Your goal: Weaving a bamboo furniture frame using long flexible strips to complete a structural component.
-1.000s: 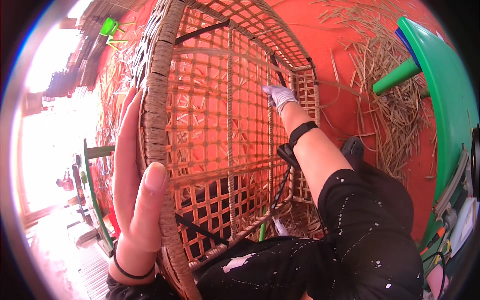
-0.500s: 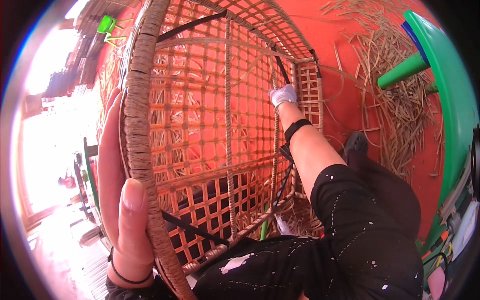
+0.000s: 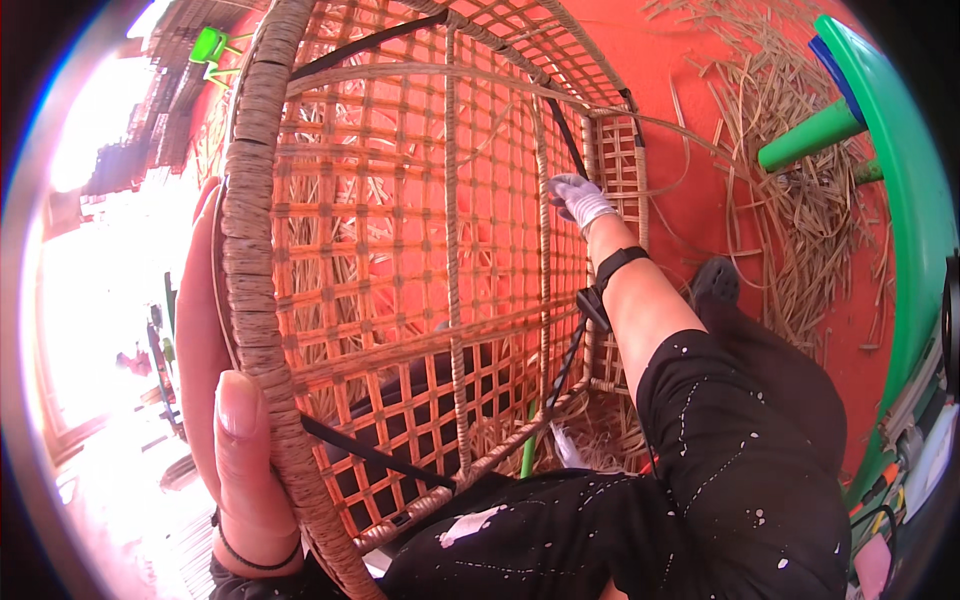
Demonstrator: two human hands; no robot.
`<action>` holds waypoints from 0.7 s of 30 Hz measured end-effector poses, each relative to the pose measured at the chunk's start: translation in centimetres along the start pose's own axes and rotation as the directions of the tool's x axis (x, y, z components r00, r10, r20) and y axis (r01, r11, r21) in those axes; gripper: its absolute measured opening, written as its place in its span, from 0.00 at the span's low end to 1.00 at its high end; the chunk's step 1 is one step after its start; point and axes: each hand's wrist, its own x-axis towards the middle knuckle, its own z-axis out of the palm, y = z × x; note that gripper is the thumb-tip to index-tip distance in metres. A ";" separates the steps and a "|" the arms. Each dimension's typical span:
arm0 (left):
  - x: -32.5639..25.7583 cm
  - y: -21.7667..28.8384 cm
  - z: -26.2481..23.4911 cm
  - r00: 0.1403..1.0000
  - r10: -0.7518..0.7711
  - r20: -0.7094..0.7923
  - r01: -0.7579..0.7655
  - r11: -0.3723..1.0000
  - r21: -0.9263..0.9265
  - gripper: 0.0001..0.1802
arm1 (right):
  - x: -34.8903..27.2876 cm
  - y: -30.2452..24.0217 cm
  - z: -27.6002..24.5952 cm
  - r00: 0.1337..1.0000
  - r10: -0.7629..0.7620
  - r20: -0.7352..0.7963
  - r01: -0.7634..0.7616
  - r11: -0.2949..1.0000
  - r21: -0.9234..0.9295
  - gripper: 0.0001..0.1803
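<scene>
Wicker basket (image 3: 285, 425): left hand (image 3: 245, 490) spread against rim (image 3: 250, 230); right gloved hand (image 3: 582, 200) over mesh (image 3: 300, 211), grip unclear.

Floor (image 3: 660, 55): red, with a heap of pale strips (image 3: 800, 255) at right
Surface (image 3: 895, 140): green, right edge, on a thick round leg (image 3: 812, 138)
Seat (image 3: 208, 45): small, bright green, far upper left
Stack (image 3: 160, 115): dark, brownish, upper left, material unclear
Light: harsh white glare washing out the left side

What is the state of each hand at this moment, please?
Left hand: open, straight fingers against the woven rim.
Right hand: gloved, fingers partly curled; whether it holds something cannot be told.
</scene>
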 end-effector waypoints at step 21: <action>-0.9 -0.5 -0.5 0.999 -0.021 -0.030 0.020 0.998 -0.052 0.37 | 1.4 0.2 -28.3 0.542 0.054 -0.839 -0.548 0.779 -0.304 0.22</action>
